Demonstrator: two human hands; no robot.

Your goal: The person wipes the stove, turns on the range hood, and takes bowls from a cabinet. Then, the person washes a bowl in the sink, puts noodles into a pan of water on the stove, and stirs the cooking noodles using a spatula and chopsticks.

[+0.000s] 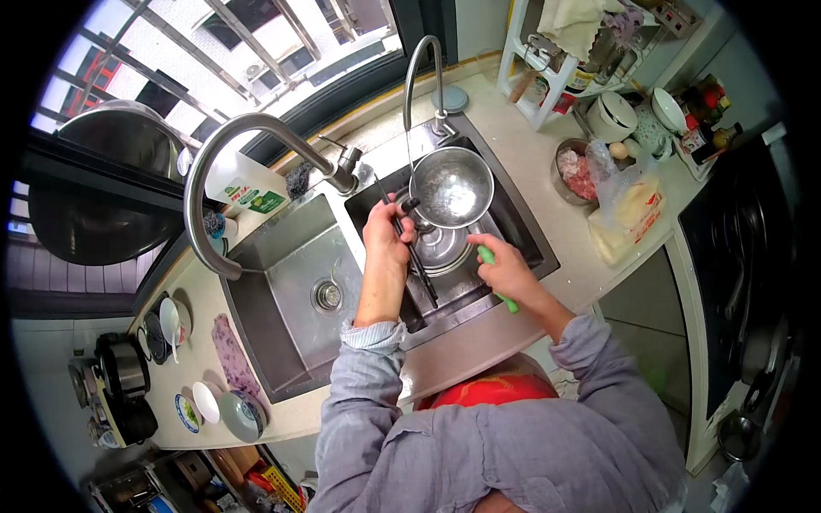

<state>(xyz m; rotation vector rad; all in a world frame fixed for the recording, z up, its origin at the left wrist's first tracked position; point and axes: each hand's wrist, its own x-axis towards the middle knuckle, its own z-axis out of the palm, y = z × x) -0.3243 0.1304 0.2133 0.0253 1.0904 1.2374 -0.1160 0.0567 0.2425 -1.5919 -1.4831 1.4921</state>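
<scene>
My left hand [389, 231] is closed round several dark, thin sticks that look like chopsticks [422, 272], over the right sink basin [505, 214]. A small dark piece shows beside its fingers; I cannot make out what it is. My right hand [506, 272] grips the green handle [510, 303] of what appears to be a round metal dipper [453, 188]. The dipper's shiny bowl sits under the slim tap [413, 73], with a thin stream falling near its left rim. Below it, another round metal vessel [443, 250] rests in the basin, partly covered.
A large curved tap [201, 188] arches over the left basin [295, 286]. Bowls [243, 415] and a purple cloth [233, 355] lie on the left counter. To the right stand a pan of raw meat [575, 173], a plastic bag [629, 214] and a black hob [727, 222].
</scene>
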